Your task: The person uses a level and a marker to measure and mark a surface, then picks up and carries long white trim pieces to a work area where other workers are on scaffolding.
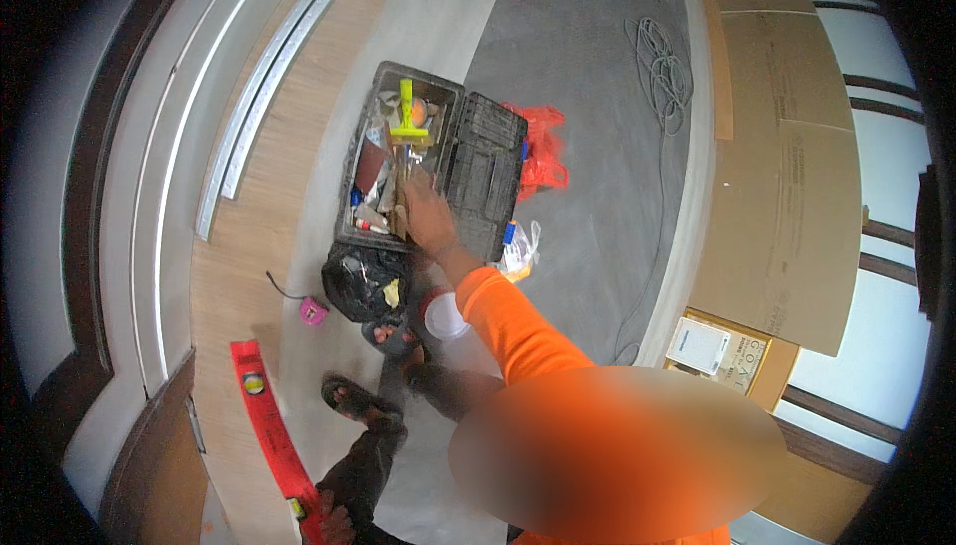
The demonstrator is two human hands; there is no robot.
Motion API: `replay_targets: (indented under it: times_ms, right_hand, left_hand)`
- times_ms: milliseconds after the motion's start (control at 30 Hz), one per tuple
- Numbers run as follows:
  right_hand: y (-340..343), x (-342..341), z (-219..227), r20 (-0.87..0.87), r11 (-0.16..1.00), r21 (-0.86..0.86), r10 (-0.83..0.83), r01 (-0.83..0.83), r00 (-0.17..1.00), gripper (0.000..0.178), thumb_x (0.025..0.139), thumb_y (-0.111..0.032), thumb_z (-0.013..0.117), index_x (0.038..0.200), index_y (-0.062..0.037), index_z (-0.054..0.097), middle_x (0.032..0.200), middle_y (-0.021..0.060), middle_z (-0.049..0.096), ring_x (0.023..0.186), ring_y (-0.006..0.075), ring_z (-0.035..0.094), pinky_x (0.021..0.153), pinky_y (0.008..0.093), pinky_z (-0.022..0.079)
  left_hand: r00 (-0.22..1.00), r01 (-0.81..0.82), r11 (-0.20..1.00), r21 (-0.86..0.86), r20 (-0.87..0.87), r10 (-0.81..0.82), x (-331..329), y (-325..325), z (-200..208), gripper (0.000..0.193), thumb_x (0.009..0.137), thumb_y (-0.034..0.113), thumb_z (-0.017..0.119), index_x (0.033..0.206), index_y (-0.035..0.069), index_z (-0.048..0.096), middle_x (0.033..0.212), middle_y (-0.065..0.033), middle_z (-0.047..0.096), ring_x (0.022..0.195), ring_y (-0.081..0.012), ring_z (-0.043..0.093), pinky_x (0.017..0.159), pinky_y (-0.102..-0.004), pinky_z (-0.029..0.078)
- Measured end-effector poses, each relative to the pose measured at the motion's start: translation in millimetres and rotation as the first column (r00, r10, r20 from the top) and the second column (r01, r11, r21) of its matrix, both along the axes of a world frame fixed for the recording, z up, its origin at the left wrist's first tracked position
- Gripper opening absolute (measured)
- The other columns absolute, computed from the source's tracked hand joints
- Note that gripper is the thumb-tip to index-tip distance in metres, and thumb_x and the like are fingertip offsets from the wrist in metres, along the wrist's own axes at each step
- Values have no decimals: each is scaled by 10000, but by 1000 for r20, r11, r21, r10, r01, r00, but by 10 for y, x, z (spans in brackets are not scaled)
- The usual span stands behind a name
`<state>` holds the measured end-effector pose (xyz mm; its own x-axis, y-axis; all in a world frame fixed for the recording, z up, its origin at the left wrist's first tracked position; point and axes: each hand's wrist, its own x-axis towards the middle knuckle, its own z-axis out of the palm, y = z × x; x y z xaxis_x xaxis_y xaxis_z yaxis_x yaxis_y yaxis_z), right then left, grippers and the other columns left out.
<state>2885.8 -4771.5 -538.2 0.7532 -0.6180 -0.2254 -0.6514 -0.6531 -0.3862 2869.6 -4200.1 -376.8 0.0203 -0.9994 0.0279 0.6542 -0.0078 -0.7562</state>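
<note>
At the lower left, my left hand (336,523) grips the lower end of a red spirit level (267,425) with yellow vials. My right hand (428,218), at the end of an orange sleeve, reaches into an open black toolbox (360,161). Its fingers look stretched out among the tools, partly blurred; I see nothing clearly held in them. In the toolbox lie a yellow-green T-shaped tool (406,112), a round orange item (419,110), a brown-red flat piece (371,164) and various small things. The toolbox lid (485,171) is folded back to the right.
Beside the toolbox are a black plastic bag (360,281), a red bag (543,146), a white round container (445,316) and a pink tape measure (313,312). Metal strips (261,97) lie on the left. A coiled cable (662,72) and cardboard sheets (777,176) lie to the right.
</note>
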Motion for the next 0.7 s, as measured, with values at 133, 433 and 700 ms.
replay_targets:
  times_ms: [133, 433, 700]
  right_hand:
    - [386, -575, 203, 147, 994, 101, -53, 38, 988, 540, 886, -194, 664, 1381, -70, 489, 1421, 241, 500, 1268, 425, 511, 1074, 478, 422]
    - [2367, -4507, 1774, -543, 773, 612, 257, 168, 799, 557, 1001, -478, 437, 1326, -46, 570, 1452, 201, 513, 1321, 385, 498, 1105, 482, 400]
    - [2838, -7526, 3083, -796, 336, 552, -60, 763, 602, 416, 953, -457, 564, 1193, -143, 694, 1245, 116, 673, 1150, 275, 632, 952, 425, 510]
  left_hand:
    - [977, 206, 901, 383, -38, -208, -375, 129, 397, 443, 975, 503, 536, 1146, 95, 540, 834, -73, 524, 674, -213, 536, 656, -392, 462]
    - [946, 263, 866, 426, 62, -318, -661, -403, 1428, 624, 1024, 580, 378, 1170, 12, 591, 911, -117, 623, 779, -256, 615, 733, -405, 495]
    - [618, 60, 584, 809, 430, -659, -508, -1377, 2179, 634, 1019, 592, 381, 1145, 13, 606, 909, -114, 633, 782, -247, 619, 733, -404, 497]
